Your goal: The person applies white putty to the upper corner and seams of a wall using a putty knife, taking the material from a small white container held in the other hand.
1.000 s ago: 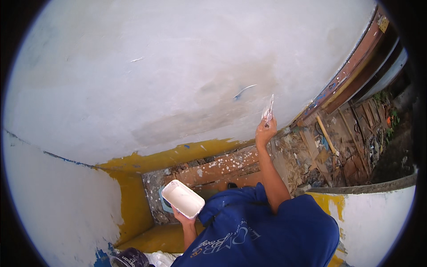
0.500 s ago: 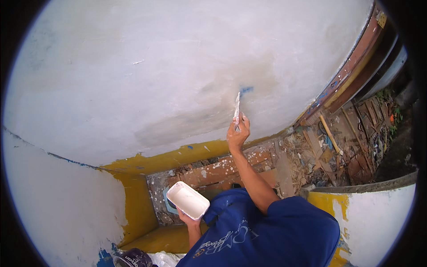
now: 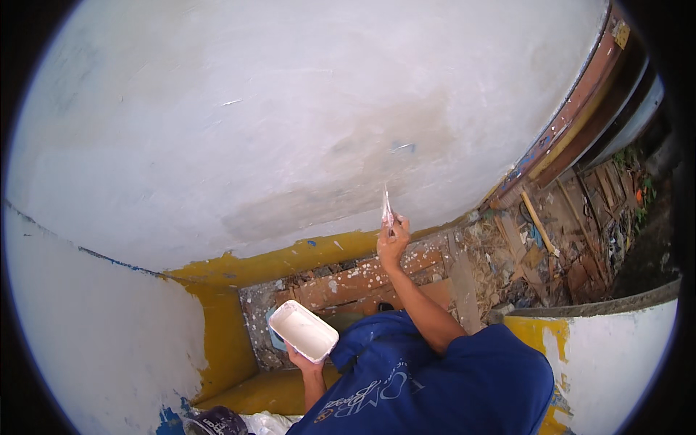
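My right hand pinches a paintbrush by its handle. The brush is smeared white and seen edge-on, its thin tip pointing up. It stands in front of the lower part of a whitish wall, below a small blue patch crossed by a fresh white streak. Lower left, my left hand grips a white rectangular tub from beneath and the side. White paint fills part of the tub, which tilts slightly.
A yellow band runs along the wall's foot and onto the left side wall. Paint-spotted boards lie below. Scrap wood and debris cover the ground at right, beside a low white-and-yellow wall. A dark cap shows lower left.
My right hand has drawn the paintbrush down, away from the blue patch. A white streak now covers part of that patch. The tub has barely shifted.
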